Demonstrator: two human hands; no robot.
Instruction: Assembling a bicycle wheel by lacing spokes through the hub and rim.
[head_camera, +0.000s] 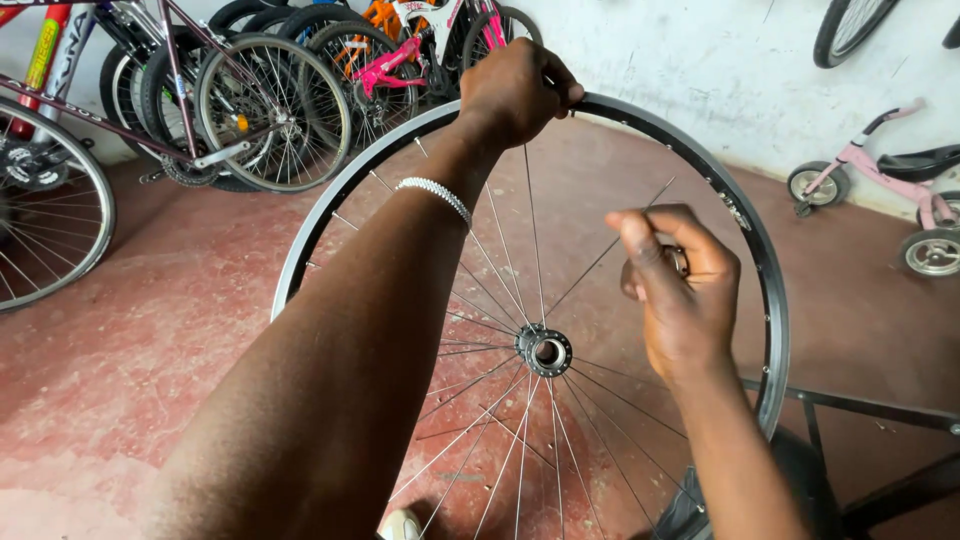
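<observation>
A bare bicycle wheel with a black rim (745, 215) stands upright in front of me, its thin spokes running to a silver hub (546, 351). My left hand (515, 90), with a beaded bracelet on the wrist, grips the top of the rim where a spoke meets it. My right hand (680, 285) is closed around a small round metal tool, held against a loose spoke (600, 258) that sticks out past the rim on the right side.
Several bicycles (250, 110) are parked along the far wall at left, one pink. A small pink child's tricycle (895, 185) stands at right. A black metal frame (880, 410) extends at lower right. The floor is worn red concrete.
</observation>
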